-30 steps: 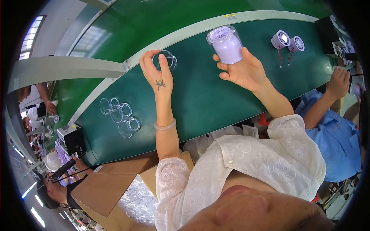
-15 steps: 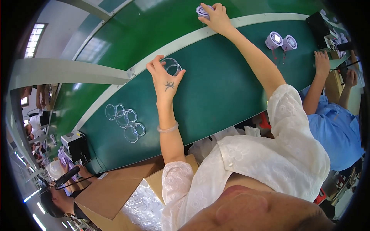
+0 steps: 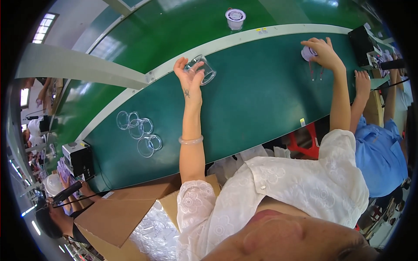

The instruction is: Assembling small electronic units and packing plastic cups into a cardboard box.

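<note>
My left hand (image 3: pixel 191 78) holds a clear plastic cup (image 3: pixel 205 71) tilted above the green worktop, with the thumb and fingers around its rim. Far to the right, my right hand (image 3: pixel 325 54) has its thumb and index finger around a white round unit with a purple face (image 3: pixel 308 53). Two thin red wires hang below that hand, and a second unit there is mostly hidden by it. A similar white-and-purple unit (image 3: pixel 235 19) stands alone on the green belt beyond the pale rail. Several clear rings or cups (image 3: pixel 141 129) lie on the worktop left of my left forearm.
A pale rail (image 3: pixel 257 33) divides belt from worktop (image 3: pixel 248 95). An open cardboard box (image 3: pixel 126 213) with clear plastic pieces stands at lower left. Black boxes stand at the left (image 3: pixel 79 160) and right (image 3: pixel 365 45) ends. A co-worker in blue (image 3: pixel 378 152) sits close on the right.
My right hand has let go of the unit on the belt and moved right to the units on the worktop. My left hand has turned, tilting the clear cup.
</note>
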{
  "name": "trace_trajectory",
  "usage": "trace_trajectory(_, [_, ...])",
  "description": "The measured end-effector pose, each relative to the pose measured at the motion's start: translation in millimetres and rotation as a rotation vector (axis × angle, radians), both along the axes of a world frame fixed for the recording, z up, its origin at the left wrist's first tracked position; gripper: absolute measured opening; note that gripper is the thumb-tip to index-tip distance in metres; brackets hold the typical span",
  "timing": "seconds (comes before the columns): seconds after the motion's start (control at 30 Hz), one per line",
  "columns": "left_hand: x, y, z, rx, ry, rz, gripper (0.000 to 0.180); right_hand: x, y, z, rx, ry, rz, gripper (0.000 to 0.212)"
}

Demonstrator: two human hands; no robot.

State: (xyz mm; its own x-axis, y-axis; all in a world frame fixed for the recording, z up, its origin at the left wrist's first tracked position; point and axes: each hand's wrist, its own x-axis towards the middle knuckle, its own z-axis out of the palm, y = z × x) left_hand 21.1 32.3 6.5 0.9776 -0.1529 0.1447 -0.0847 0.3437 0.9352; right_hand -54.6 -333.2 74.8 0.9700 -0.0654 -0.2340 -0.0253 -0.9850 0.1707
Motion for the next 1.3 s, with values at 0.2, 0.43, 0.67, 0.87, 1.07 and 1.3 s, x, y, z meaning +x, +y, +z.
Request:
trace_trajectory(0.2, [2,8,-12,-0.528,0.394,-0.178,0.029,17,82,-5,1.055,-0.632,0.109,0.049])
trace_trajectory(0.43, [-8,-3,3,-0.367,0.385,-0.178,0.031,-5,158,-7,1.615,-0.539,0.184,0.07])
trace_trajectory(0.67, [-7,-3,1,-0.418,0.367,-0.272,0.039,-10,161,-17,1.407,-0.759,0.291,0.061])
trace_trajectory(0.87, [-4,0,-1,-0.371,0.335,-0.267,0.039,-11,162,-19,1.453,-0.748,0.343,0.063])
trace_trajectory(1.07, [-6,-2,1,-0.362,0.35,-0.223,0.041,-13,156,-20,1.662,-0.628,0.254,0.046])
trace_trajectory(1.3, [-6,-2,1,-0.356,0.376,-0.203,0.039,-14,146,-33,2.416,0.035,-0.202,0.045])
